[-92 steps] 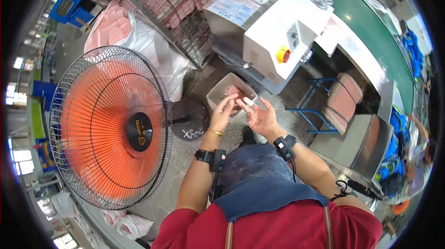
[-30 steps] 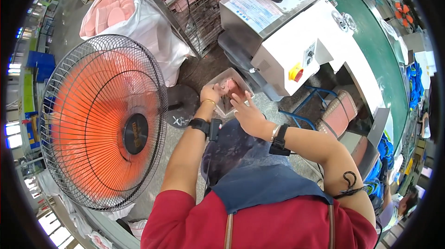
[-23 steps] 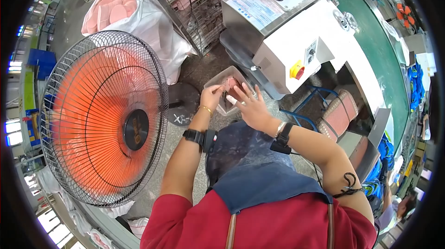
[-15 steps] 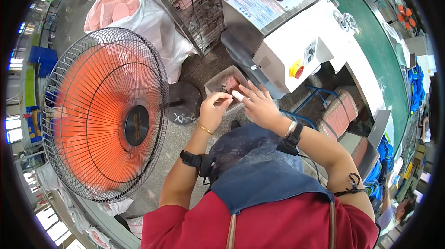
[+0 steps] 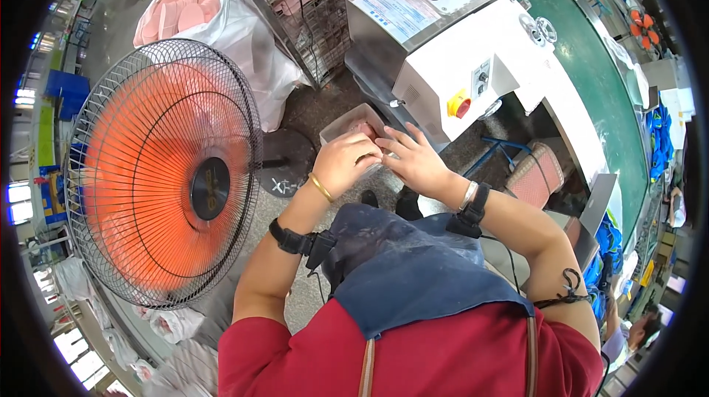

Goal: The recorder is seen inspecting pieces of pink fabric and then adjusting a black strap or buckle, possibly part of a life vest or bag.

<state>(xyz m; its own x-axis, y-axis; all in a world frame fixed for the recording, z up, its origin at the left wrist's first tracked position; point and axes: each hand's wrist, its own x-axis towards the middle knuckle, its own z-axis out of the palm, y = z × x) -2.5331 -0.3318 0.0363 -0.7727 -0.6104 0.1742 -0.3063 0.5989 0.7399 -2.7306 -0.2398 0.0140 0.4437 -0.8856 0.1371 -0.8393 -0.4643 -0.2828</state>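
Note:
My left hand and my right hand meet over a translucent plastic bin. The left fingers are curled in a pinch at the right hand's thumb and index finger; what lies between them is hidden. On my right hand the other fingers are stretched out and apart. Pink scraps show inside the bin, partly behind my hands. A gold bangle circles my left wrist, and black straps with small boxes sit on both forearms.
A large orange fan stands close on the left. Ahead right is a white machine with a red and yellow switch. Behind are a white sack of pink sole-shaped pieces and a wire cage. A padded chair sits to the right.
My hands have drawn closer together, the left moving up and right. The white wrapping seen earlier on a right finger is now hidden behind the fingers. The view has shifted slightly.

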